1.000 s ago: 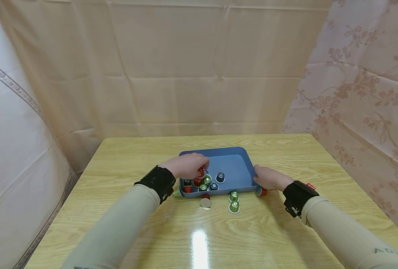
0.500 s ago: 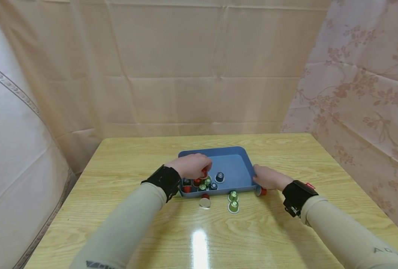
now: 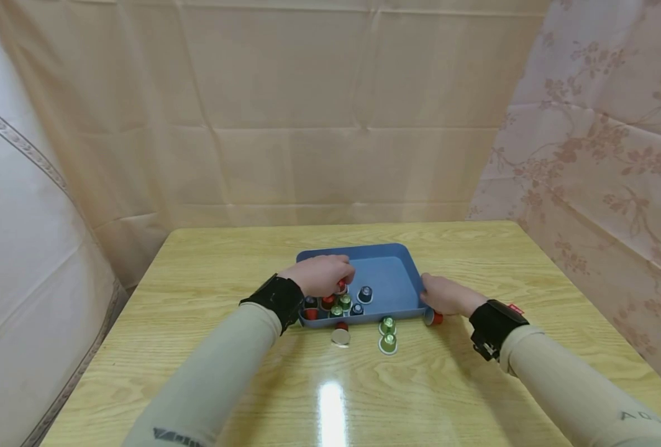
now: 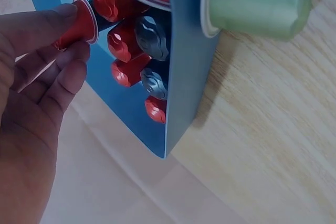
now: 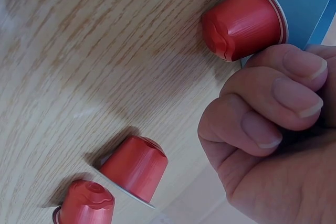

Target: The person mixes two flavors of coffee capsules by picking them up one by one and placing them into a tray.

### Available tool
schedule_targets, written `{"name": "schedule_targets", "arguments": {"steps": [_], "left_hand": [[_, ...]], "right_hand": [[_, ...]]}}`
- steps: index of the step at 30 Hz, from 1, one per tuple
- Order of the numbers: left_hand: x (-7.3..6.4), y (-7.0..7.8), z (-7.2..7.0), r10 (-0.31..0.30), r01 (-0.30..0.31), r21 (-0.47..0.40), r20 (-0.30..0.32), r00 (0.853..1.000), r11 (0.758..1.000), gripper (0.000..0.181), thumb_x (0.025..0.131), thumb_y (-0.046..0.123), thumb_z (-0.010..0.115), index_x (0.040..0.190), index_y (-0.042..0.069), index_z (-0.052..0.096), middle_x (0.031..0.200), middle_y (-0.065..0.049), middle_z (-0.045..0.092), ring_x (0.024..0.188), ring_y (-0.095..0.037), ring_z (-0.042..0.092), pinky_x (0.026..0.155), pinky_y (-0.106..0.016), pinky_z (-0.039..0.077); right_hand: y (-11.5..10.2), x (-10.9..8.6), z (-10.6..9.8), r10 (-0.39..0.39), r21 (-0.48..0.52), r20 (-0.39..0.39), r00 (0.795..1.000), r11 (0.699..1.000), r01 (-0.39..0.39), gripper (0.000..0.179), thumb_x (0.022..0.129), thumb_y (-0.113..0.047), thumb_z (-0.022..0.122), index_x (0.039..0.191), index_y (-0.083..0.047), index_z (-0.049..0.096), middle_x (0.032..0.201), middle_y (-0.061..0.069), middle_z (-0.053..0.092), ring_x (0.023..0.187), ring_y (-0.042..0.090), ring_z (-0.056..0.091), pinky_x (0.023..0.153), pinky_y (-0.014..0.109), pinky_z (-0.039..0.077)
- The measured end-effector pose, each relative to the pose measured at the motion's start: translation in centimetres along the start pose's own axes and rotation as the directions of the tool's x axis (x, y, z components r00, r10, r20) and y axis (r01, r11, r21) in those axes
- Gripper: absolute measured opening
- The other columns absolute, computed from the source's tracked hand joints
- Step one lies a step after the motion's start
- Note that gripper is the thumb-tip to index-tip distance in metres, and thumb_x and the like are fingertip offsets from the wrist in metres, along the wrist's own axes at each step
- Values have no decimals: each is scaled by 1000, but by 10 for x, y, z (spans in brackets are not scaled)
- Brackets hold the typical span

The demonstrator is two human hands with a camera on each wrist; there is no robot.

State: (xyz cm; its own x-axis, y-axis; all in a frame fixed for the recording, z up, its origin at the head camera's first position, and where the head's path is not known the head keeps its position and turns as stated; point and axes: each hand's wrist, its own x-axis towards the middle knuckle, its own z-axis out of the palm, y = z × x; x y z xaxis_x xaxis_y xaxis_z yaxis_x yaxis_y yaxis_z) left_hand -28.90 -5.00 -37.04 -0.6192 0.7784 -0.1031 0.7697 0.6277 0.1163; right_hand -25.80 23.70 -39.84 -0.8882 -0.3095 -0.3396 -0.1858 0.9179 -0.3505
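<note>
My left hand (image 3: 320, 275) is over the left part of a blue tray (image 3: 387, 273) and pinches a red coffee capsule (image 4: 81, 24) between thumb and fingers. Beneath it, red, green and dark capsules crowd the tray's left front part. A lone dark capsule (image 3: 365, 294) stands a little to their right. At the tray's right side, my right hand (image 3: 445, 295) holds the rim with curled fingers; its thumb is hidden in the right wrist view. Just by those fingers, a red capsule (image 5: 244, 22) lies on its side against the tray's outer wall.
Two green capsules (image 3: 387, 343) stand in front of the tray, with a tipped red capsule (image 3: 340, 336) to their left. A pale green capsule (image 4: 257, 3) is outside the tray wall. More red capsules (image 5: 135, 169) are on the wooden table (image 3: 420, 385) near my right hand.
My left hand has shifted slightly right over the tray, carrying the red capsule. My right hand and the tray have stayed nearly in place.
</note>
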Motion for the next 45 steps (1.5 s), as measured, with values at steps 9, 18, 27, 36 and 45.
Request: {"name": "schedule_targets", "arguments": {"steps": [9,18,27,36,45], "left_hand": [[1,-5,-3,-24,24,26,-20,1000,999,15,93,10,64,106,15,67,98,2,52,85,-13,51,77,-27,51],[5,-10,0,-55,55,1,-32,998,998,17,93,6,62,108,11,66,100,0,52,85,-14,52,77,-28,52],[6,-11,1,-114,115,5,-36,993,993,27,88,-3,64,111,11,63,102,-1,51,84,-15,52,75,-27,52],[10,-15,5,-126,127,10,-40,991,992,33,89,-4,63,118,12,64,111,-3,56,93,-15,56,84,-30,52],[8,-23,7,-132,133,54,-24,991,990,34,89,-4,61,117,15,64,112,-2,58,96,-15,56,85,-32,51]], "right_hand": [[0,-1,0,-5,0,-1,1000,1000,5,35,100,-8,43,126,15,39,102,21,52,80,24,53,66,36,44],[2,0,1,-35,-16,-15,999,999,35,34,99,-8,44,123,16,41,100,20,54,80,25,54,68,37,45],[2,-2,0,-56,-29,-29,998,998,55,32,99,-8,44,121,15,42,99,20,55,80,25,53,69,38,44],[2,0,2,-45,-21,-22,999,999,44,33,99,-9,44,122,15,41,102,21,55,82,25,53,70,38,45],[1,1,0,-36,-21,-29,999,999,35,32,99,-7,43,121,15,41,99,20,54,80,25,53,69,38,44]]}}
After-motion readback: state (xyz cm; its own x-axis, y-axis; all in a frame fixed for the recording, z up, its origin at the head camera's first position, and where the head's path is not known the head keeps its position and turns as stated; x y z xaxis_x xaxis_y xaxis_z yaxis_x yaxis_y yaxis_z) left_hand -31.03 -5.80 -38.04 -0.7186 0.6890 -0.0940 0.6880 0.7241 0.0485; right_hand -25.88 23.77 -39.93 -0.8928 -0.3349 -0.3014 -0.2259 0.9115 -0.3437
